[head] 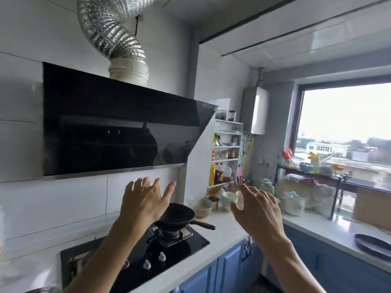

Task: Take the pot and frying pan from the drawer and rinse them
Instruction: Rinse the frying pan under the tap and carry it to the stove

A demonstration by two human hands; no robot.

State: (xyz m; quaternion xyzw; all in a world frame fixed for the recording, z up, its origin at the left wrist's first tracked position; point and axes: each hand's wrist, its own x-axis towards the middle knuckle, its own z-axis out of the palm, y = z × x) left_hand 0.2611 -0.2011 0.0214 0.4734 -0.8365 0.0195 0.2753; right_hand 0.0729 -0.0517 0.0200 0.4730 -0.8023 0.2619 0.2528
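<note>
My left hand (146,200) is raised in front of the tiled wall below the range hood, fingers spread, holding nothing. My right hand (257,210) is raised beside it over the counter, fingers apart and empty. A black frying pan (179,216) with a dark handle pointing right sits on the right burner of the black gas hob (190,243), just below and between my hands. A dark round pan or lid (372,245) lies on the counter at the far right. Blue cabinet fronts (230,265) run under the counter; no open drawer shows.
A black range hood (118,125) with a silver duct hangs above the hob. Stacked white bowls (229,199), a white shelf of sauce bottles (226,155) and a rice cooker (295,205) crowd the far corner. A window and a dark rack stand at right.
</note>
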